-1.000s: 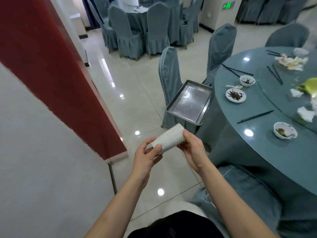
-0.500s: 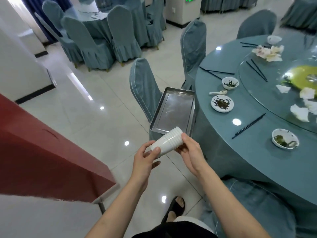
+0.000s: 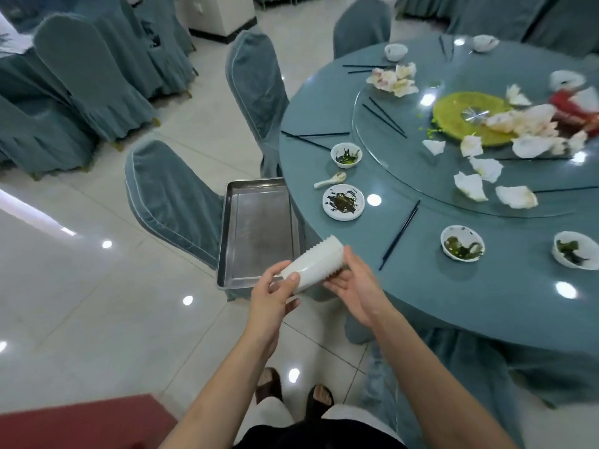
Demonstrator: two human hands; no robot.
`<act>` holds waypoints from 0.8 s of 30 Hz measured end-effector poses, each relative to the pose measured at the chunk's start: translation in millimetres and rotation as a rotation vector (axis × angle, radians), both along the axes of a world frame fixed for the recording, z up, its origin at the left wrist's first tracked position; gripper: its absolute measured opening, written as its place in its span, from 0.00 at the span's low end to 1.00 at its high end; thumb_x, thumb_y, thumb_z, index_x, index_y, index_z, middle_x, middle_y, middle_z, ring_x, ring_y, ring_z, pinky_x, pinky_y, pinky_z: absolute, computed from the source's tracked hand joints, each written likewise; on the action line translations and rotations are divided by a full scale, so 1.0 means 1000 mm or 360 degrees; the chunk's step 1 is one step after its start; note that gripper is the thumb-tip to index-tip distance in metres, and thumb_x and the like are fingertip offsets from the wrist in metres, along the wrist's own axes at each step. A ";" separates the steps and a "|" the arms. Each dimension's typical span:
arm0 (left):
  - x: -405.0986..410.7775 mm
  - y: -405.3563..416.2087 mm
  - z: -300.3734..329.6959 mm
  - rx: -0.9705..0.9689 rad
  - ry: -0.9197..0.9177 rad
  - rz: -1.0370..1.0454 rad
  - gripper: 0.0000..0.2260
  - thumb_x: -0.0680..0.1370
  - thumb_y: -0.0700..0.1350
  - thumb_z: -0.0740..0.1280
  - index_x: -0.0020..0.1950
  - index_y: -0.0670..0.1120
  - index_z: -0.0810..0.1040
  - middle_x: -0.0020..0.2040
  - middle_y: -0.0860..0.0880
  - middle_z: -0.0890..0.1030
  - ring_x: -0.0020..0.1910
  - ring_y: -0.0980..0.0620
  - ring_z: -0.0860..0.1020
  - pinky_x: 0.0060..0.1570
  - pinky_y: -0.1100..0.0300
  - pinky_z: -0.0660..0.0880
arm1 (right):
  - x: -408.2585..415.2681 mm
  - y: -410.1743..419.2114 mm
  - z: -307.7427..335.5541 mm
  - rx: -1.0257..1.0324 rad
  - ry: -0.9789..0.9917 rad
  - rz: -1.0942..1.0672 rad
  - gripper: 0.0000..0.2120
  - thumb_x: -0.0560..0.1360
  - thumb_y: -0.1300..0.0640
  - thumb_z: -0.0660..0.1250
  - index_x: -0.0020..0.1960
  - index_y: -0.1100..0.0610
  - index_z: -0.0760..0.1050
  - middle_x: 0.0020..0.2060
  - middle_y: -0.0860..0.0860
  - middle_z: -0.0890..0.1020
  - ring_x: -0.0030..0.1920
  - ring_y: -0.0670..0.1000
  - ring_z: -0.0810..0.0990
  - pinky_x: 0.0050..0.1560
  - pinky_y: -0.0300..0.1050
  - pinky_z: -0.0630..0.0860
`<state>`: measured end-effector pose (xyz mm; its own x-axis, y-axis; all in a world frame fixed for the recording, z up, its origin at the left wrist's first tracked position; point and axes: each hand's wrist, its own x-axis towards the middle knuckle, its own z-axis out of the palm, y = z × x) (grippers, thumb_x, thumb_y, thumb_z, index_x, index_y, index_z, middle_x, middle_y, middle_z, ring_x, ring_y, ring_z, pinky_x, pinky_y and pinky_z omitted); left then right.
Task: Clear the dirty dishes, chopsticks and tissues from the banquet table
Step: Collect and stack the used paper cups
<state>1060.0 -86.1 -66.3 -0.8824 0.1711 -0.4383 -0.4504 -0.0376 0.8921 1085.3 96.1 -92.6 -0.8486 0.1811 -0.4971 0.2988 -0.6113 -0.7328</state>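
Both my hands hold a stack of white cups (image 3: 312, 265) lying on its side, just over the near end of a metal tray (image 3: 259, 228) that rests on a covered chair. My left hand (image 3: 274, 294) grips the stack's closed base. My right hand (image 3: 351, 283) cradles the rim end with curled fingers. On the round blue banquet table (image 3: 453, 286) sit a dirty plate (image 3: 343, 202), dirty bowls (image 3: 346, 154) (image 3: 462, 243) (image 3: 575, 251), a white spoon (image 3: 330, 180), black chopsticks (image 3: 400, 234) and crumpled tissues (image 3: 479, 179).
A glass turntable (image 3: 405, 163) with a yellow centre (image 3: 460, 108) covers the table's middle and carries more tissues. Blue covered chairs (image 3: 168, 196) (image 3: 259, 82) stand along the table's left side. Another set table is at the far left. A red surface (image 3: 81, 422) lies bottom left.
The view has swung right and down toward the banquet table. The cup stack, held by both hands as before, has come closer to the tray and the table edge.
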 end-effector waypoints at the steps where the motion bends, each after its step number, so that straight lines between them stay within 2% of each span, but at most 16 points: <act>1: -0.008 0.007 -0.003 -0.0010 -0.0015 -0.0048 0.11 0.79 0.46 0.73 0.62 0.53 0.81 0.58 0.40 0.83 0.56 0.42 0.83 0.51 0.54 0.81 | -0.002 0.006 -0.002 0.0005 -0.0008 -0.0043 0.22 0.82 0.41 0.63 0.70 0.54 0.72 0.61 0.60 0.83 0.61 0.58 0.83 0.60 0.52 0.80; 3: -0.027 0.021 -0.007 -0.0014 -0.0036 -0.0142 0.11 0.79 0.47 0.73 0.62 0.54 0.81 0.58 0.40 0.83 0.59 0.40 0.82 0.49 0.54 0.81 | -0.010 0.019 -0.005 0.0004 -0.0031 -0.0164 0.22 0.82 0.42 0.64 0.70 0.54 0.73 0.61 0.60 0.83 0.61 0.58 0.83 0.59 0.52 0.80; 6: -0.058 0.044 -0.014 -0.0039 -0.0001 -0.0274 0.11 0.80 0.46 0.72 0.62 0.53 0.81 0.58 0.42 0.83 0.57 0.41 0.82 0.52 0.48 0.82 | -0.028 0.036 -0.008 -0.0014 -0.0057 -0.0350 0.25 0.80 0.42 0.67 0.70 0.57 0.74 0.61 0.60 0.83 0.57 0.57 0.85 0.55 0.50 0.81; 8: -0.082 0.061 -0.016 -0.0080 0.0076 -0.0335 0.11 0.80 0.45 0.72 0.62 0.52 0.82 0.58 0.43 0.83 0.51 0.48 0.82 0.50 0.52 0.80 | -0.044 0.048 -0.007 -0.0051 -0.0060 -0.0471 0.25 0.80 0.44 0.68 0.70 0.59 0.75 0.57 0.59 0.84 0.51 0.55 0.84 0.53 0.50 0.82; 10: -0.112 0.078 -0.018 -0.0129 0.0189 -0.0421 0.11 0.79 0.45 0.73 0.61 0.51 0.82 0.56 0.44 0.83 0.49 0.50 0.80 0.49 0.56 0.77 | -0.065 0.060 -0.005 -0.0106 -0.0034 -0.0591 0.24 0.81 0.46 0.67 0.70 0.61 0.75 0.54 0.59 0.83 0.51 0.55 0.83 0.58 0.52 0.81; 12: -0.143 0.093 -0.019 -0.0208 0.0306 -0.0527 0.14 0.76 0.51 0.74 0.61 0.53 0.83 0.56 0.46 0.83 0.53 0.47 0.80 0.56 0.53 0.78 | -0.087 0.071 -0.001 -0.0147 0.0010 -0.0675 0.24 0.81 0.47 0.68 0.71 0.61 0.74 0.57 0.60 0.82 0.53 0.56 0.82 0.59 0.53 0.81; 15: -0.190 0.113 -0.021 -0.0359 0.0488 -0.0704 0.18 0.73 0.59 0.72 0.62 0.58 0.83 0.61 0.50 0.80 0.58 0.50 0.79 0.63 0.51 0.76 | -0.120 0.086 0.004 -0.0166 0.0043 -0.0790 0.24 0.81 0.47 0.68 0.71 0.60 0.75 0.60 0.62 0.81 0.56 0.58 0.82 0.56 0.51 0.82; 18: -0.225 0.127 -0.018 -0.0406 0.0605 -0.0812 0.11 0.78 0.52 0.72 0.61 0.60 0.82 0.60 0.52 0.76 0.59 0.55 0.74 0.63 0.55 0.71 | -0.146 0.095 0.007 -0.0136 0.0052 -0.0847 0.24 0.81 0.47 0.68 0.71 0.60 0.74 0.64 0.65 0.79 0.58 0.59 0.81 0.58 0.52 0.82; 20: -0.246 0.137 -0.018 -0.0427 0.0667 -0.0858 0.11 0.79 0.49 0.72 0.60 0.58 0.83 0.59 0.51 0.75 0.57 0.63 0.72 0.64 0.55 0.70 | -0.160 0.100 0.005 -0.0099 0.0057 -0.0891 0.23 0.81 0.48 0.69 0.70 0.60 0.74 0.66 0.64 0.78 0.59 0.58 0.80 0.62 0.53 0.80; 22: -0.263 0.148 -0.020 -0.0460 0.0769 -0.0945 0.10 0.79 0.46 0.72 0.60 0.55 0.84 0.59 0.50 0.76 0.55 0.69 0.71 0.64 0.61 0.70 | -0.171 0.104 0.003 -0.0063 0.0064 -0.0949 0.22 0.79 0.48 0.70 0.68 0.58 0.75 0.64 0.62 0.79 0.60 0.57 0.80 0.61 0.52 0.80; 24: -0.274 0.159 -0.025 -0.0515 0.0862 -0.1026 0.10 0.79 0.45 0.72 0.60 0.52 0.85 0.58 0.50 0.78 0.53 0.77 0.70 0.57 0.77 0.64 | -0.178 0.108 0.001 -0.0011 0.0070 -0.0983 0.24 0.75 0.46 0.74 0.67 0.56 0.76 0.63 0.60 0.80 0.60 0.57 0.80 0.58 0.51 0.80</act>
